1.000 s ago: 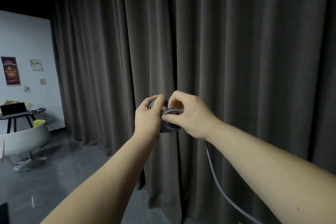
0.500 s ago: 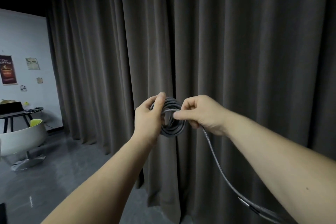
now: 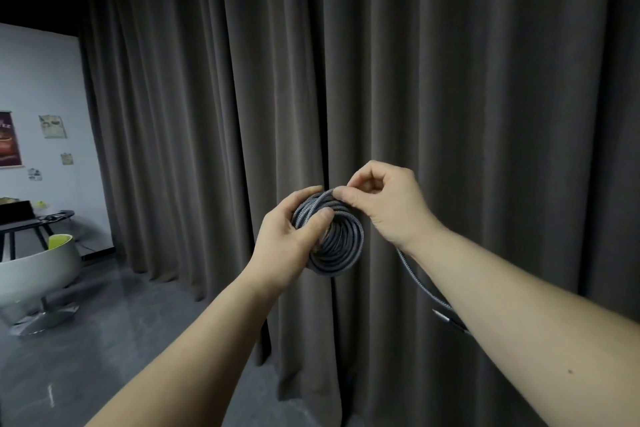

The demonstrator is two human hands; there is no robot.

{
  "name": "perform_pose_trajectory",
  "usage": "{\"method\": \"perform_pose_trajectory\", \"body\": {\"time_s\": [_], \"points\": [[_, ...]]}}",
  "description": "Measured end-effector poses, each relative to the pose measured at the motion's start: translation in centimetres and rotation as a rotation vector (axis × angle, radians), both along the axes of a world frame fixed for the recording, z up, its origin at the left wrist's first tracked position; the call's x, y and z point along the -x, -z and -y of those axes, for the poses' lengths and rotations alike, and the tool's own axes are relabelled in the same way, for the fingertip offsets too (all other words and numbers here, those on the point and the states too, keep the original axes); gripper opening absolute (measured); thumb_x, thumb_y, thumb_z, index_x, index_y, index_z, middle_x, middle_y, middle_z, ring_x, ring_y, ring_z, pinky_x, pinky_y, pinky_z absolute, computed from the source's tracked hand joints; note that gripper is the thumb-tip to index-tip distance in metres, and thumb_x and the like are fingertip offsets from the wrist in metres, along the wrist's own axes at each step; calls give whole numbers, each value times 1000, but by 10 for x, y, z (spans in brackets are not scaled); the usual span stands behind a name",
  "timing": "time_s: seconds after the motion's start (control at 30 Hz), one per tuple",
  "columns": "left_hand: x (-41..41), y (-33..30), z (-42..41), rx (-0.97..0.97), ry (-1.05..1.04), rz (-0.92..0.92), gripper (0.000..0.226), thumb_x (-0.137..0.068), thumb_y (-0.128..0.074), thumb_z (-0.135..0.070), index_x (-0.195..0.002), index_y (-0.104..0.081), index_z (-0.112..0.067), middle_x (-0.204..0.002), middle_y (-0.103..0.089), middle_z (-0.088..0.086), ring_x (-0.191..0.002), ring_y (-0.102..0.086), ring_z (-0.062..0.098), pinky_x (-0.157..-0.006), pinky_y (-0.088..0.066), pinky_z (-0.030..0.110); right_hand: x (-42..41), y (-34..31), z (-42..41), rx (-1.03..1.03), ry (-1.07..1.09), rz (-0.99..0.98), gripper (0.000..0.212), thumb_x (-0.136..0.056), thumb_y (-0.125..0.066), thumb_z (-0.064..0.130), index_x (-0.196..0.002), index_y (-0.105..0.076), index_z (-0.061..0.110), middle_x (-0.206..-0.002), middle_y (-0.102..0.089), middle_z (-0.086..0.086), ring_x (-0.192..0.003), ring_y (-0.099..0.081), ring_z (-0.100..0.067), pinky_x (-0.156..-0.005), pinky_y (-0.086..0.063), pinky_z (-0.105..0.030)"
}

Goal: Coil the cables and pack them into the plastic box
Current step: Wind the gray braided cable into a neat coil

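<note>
The coiled grey cable (image 3: 337, 241) is held at chest height before the dark curtain (image 3: 450, 80), clamped in the grip of the left hand (image 3: 291, 243), thumb across the loops. A strand at the top is pinched by the right hand (image 3: 384, 204), forearm raised; the loose tail hangs beneath that wrist.
</note>
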State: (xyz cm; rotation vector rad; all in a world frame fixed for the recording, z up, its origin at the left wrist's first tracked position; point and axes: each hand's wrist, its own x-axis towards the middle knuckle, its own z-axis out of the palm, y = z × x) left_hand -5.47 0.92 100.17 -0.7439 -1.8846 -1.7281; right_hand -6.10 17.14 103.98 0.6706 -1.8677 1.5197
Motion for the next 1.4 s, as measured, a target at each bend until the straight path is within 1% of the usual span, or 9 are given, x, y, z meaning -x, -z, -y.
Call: {"method": "perform_pose_trajectory", "body": {"time_s": [0.13, 0.33, 0.47, 0.63, 0.83, 1.03, 1.17, 1.3, 1.4], "points": [[0, -1, -4, -133, 85, 61, 48, -71, -67, -46, -113, -64, -21, -69, -64, -15, -65, -57, 1, -72, -43, 24, 2, 7, -2, -60, 54, -59, 10, -82, -73, 12, -77, -70, 20, -75, -70, -1, -70, -64, -16, -72, -55, -34], [-4, -1, -10, -291, 198, 116, 48, -81, -60, -30, -122, -59, -5, -63, -62, -12, -58, -56, 2, -66, -44, 21, 5, 21, -1, -217, 321, -380, 20, -89, -60, 22, -98, -75, 12, -85, -67, 0, -79, -60, -8, -74, -46, -15], [-8, -9, -12, -360, 212, 99, 52, -80, -59, -28, -123, -58, 1, -59, -60, -11, -54, -54, 2, -58, -45, 19, 2, 30, -2, -325, 242, -323, 47, -92, -46, 44, -127, -62, 16, -101, -62, 5, -94, -61, -11, -86, -46, -20], [-13, -14, -13, -380, 264, 90, 50, -79, -62, -27, -121, -58, 0, -58, -61, -9, -54, -57, 3, -62, -47, 21, -3, 29, -3, -299, 94, -127, 39, -97, -49, 35, -136, -52, 29, -128, -59, 12, -121, -52, -3, -102, -36, -12], [-16, -11, -10, -205, 214, 34, 55, -62, -74, -35, -111, -61, -12, -75, -67, -8, -63, -59, 5, -65, -48, 23, -5, 27, -1, -234, 69, -65, 31, -95, -47, 39, -121, -60, 32, -114, -66, 16, -109, -59, -2, -97, -45, -24], [-20, -15, 1, 9, 136, -14, 37, -82, -68, -19, -119, -59, -17, -90, -69, -10, -78, -62, 5, -75, -49, 22, -10, 25, 1, -187, 182, -81, 13, -95, -54, 34, -101, -62, 26, -87, -70, 10, -85, -64, -9, -79, -50, -29], [-17, -13, -4, -100, 37, 4, 25, -94, -62, -11, -114, -64, -25, -76, -65, -11, -69, -57, 7, -74, -50, 30, -9, 27, 6, -147, 223, -81, 10, -94, -55, 36, -90, -57, 27, -77, -68, 7, -76, -63, -12, -71, -50, -32], [-18, -10, -10, -199, 15, -2, 33, -96, -58, -9, -115, -62, -35, -79, -64, -3, -66, -56, 7, -71, -52, 29, -8, 27, 7, -190, 232, -65, 14, -96, -51, 37, -93, -54, 24, -79, -67, 5, -77, -62, -14, -71, -50, -34], [-15, -9, -7, -139, -20, -64, 35, -96, -58, -13, -114, -63, -42, -88, -67, -11, -73, -58, 1, -84, -48, 33, -8, 24, 4, -312, 218, -35, 21, -99, -43, 37, -118, -51, 40, -98, -69, 5, -90, -63, -15, -82, -50, -33]]}}
